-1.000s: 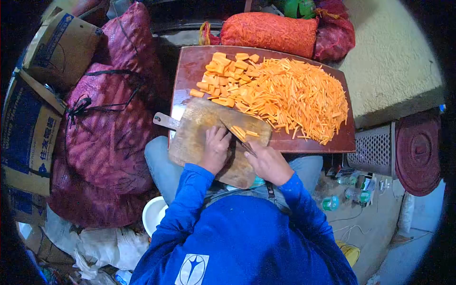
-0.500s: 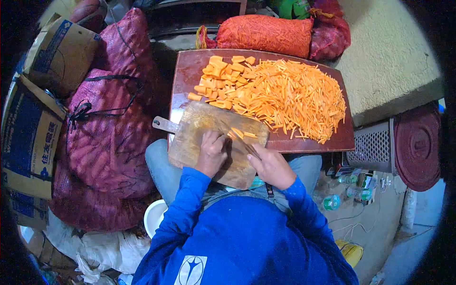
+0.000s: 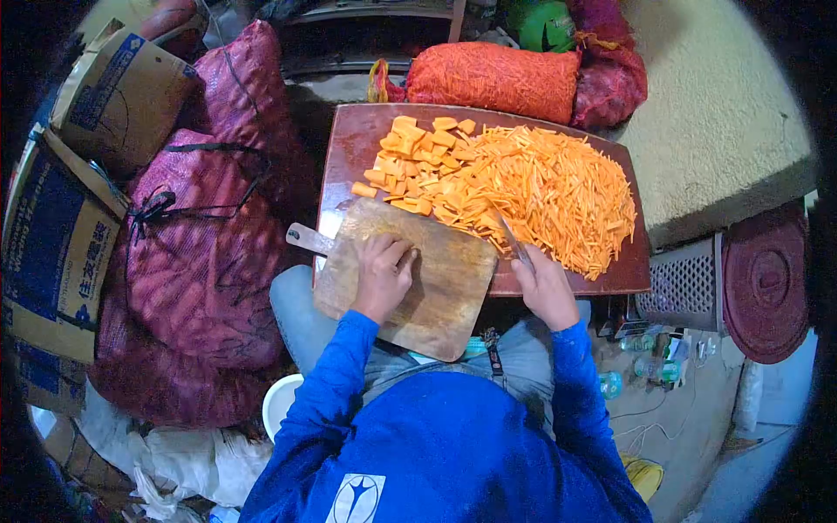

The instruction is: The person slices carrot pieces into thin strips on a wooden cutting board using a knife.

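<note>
My right hand [image 3: 547, 286] grips a knife [image 3: 516, 242] by its handle, the blade pointing up and left over the near edge of the heap of carrot strips [image 3: 558, 192]. On the wooden cutting board [image 3: 445, 279], my left hand [image 3: 384, 275] rests with its fingers curled; a small piece of something orange shows at the fingertips, mostly hidden. Larger carrot chunks and slices [image 3: 414, 152] lie beyond the board, left of the strips, on the dark red tabletop [image 3: 349, 139].
Behind the tabletop lies a red mesh sack [image 3: 493, 78] full of orange strips. Large purple-red mesh sacks [image 3: 200, 261] and cardboard boxes [image 3: 52, 253] stand at left. A grey basket [image 3: 684, 279], a dark red lid [image 3: 767, 283] and bottles [image 3: 658, 368] are at right, a white bowl [image 3: 281, 403] lower left.
My right hand and the knife have moved right, off the board to the strip heap. The cut strips that lay beside the blade are gone from the board. My left hand has shifted slightly.
</note>
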### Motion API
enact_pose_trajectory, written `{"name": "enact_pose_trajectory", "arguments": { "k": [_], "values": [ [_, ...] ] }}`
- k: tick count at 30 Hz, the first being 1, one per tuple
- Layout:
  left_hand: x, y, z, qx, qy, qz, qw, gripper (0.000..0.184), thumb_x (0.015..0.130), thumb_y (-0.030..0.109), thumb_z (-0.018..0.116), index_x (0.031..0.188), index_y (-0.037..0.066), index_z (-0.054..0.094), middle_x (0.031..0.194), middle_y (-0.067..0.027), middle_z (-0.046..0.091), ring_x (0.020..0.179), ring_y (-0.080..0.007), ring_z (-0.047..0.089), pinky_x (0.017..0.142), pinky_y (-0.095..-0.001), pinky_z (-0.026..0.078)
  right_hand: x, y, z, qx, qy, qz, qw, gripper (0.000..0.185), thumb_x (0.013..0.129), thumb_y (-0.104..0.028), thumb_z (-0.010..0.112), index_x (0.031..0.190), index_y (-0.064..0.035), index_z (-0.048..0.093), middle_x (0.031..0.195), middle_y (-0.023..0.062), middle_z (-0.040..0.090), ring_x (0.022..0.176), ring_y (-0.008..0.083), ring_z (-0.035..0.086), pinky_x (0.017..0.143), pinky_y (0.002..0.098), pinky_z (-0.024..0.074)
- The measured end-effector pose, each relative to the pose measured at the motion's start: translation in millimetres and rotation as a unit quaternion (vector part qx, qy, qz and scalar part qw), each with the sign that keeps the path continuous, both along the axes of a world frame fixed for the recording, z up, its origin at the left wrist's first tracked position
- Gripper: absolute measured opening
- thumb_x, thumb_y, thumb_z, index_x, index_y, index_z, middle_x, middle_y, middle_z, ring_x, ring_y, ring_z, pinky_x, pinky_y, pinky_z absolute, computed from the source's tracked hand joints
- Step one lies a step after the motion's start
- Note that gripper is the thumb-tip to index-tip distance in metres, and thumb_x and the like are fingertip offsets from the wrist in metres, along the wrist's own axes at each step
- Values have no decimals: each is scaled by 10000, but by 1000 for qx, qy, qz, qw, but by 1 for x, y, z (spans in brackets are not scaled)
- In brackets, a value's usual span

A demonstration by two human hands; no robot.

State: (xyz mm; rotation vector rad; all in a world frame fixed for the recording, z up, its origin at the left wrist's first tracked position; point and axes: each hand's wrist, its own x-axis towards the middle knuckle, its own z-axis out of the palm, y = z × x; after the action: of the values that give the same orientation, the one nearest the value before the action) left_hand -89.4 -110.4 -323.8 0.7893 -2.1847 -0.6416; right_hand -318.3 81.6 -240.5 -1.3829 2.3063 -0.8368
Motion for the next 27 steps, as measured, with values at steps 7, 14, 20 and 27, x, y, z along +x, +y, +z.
{"name": "enact_pose_trajectory", "arguments": {
  "k": [7,14,20,27],
  "values": [
    [-44,-58,12,-93,-23,-7,995,338,827,118,815,1156,83,742,1115,-127,655,1092,-341,599,935,-506,401,46,-3,-21,0,-50,100,994,271,1033,-229,623,1184,-5,603,952,324,702,921,543,678,792,607,546],
    [-90,-138,19,-165,-148,20,975,514,787,208,850,1273,118,706,1207,-137,641,1194,-339,569,962,-553,412,45,-4,-20,44,-68,95,992,275,1041,-283,617,1155,-41,556,891,329,696,864,555,680,749,655,538],
    [-119,-171,12,-183,-262,4,948,460,798,296,842,1214,135,731,1262,-156,654,1291,-355,544,962,-608,420,50,-5,-14,82,-69,73,992,283,1030,-242,635,1203,-26,575,918,330,692,894,551,675,755,636,531],
    [-103,-154,-12,-91,-89,-7,992,416,790,262,827,1156,81,753,1151,-203,685,1148,-399,614,929,-588,460,47,0,-31,44,-79,78,993,267,1022,-227,639,1194,-29,589,917,321,692,862,545,673,743,627,532]
  ]
}}
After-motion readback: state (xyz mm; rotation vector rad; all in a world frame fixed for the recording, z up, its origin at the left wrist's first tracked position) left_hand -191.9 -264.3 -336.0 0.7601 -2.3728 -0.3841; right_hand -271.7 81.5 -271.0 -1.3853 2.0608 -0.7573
